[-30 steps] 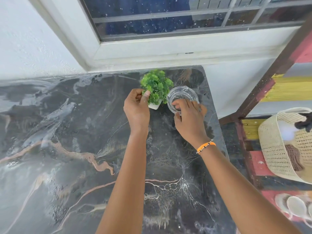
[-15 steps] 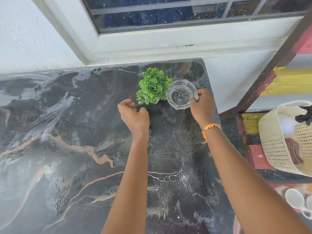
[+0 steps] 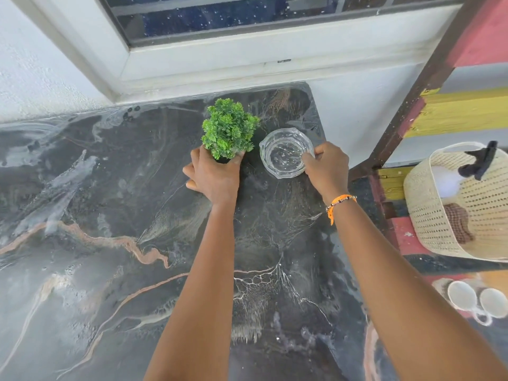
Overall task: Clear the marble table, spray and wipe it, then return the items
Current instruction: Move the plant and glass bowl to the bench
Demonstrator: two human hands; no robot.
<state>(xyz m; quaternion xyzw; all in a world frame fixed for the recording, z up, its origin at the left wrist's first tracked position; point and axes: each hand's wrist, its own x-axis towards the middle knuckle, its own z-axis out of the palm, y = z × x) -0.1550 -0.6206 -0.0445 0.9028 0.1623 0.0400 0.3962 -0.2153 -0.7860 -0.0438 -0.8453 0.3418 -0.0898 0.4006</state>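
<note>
The dark marble desk (image 3: 82, 188), veined in white and copper tones, carries two items at its far right corner, below the window sill (image 3: 247, 59). A small green plant (image 3: 229, 129) stands upright there; its pot is almost wholly hidden by foliage and by the left hand (image 3: 214, 174), so the pot's colour cannot be told. The left hand is closed around the base of the plant, thumb on the right side and fingers curled on the left. Just beside the plant, to its right and apart from it by a narrow gap, sits a clear glass bowl (image 3: 286, 152) with a faceted rim, near the desk's right edge; nothing can be made out inside it. The right hand (image 3: 327, 169) grips the bowl's right rim, thumb and fingers pinched on the glass. An orange beaded bracelet (image 3: 339, 203) sits on the right wrist. Whether either item is lifted off the surface cannot be told. Off the desk to the right stands a painted wooden shelf (image 3: 453, 111) in red and yellow, with a cream woven basket (image 3: 467, 215) holding a dark cloth and other objects too unclear to name. Two white rounded objects (image 3: 478, 298) lie lower right.
</note>
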